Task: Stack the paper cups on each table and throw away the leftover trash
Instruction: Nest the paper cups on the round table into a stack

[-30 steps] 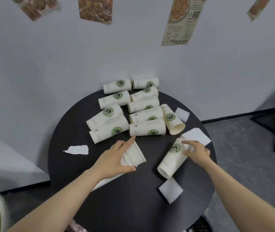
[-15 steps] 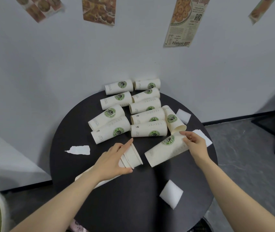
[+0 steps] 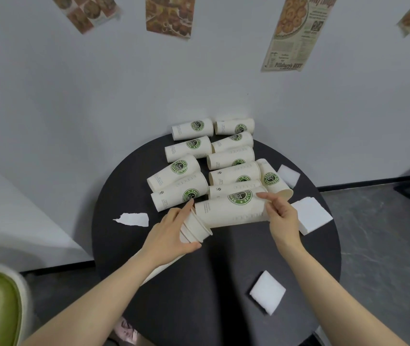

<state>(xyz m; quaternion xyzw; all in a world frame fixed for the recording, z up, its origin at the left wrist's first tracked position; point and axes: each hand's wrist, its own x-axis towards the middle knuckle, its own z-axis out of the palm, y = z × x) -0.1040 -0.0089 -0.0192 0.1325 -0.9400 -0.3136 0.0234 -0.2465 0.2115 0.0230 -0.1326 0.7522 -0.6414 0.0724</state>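
Head view: your right hand (image 3: 280, 218) has swung the white green-logo paper cup (image 3: 231, 211) round; fingers pinch its wide end, its base now meeting the nested stack (image 3: 195, 227) gripped by your left hand (image 3: 171, 236) above the black round table (image 3: 224, 283). Nesting looks imminent.

Two bare, sleeveless forearms; ringless fingers (image 3: 264, 196)

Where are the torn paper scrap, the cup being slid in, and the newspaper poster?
torn paper scrap (image 3: 133, 219), head view, its middle.
cup being slid in (image 3: 231, 211), head view, its side wall.
newspaper poster (image 3: 296, 33), head view, its printed face.
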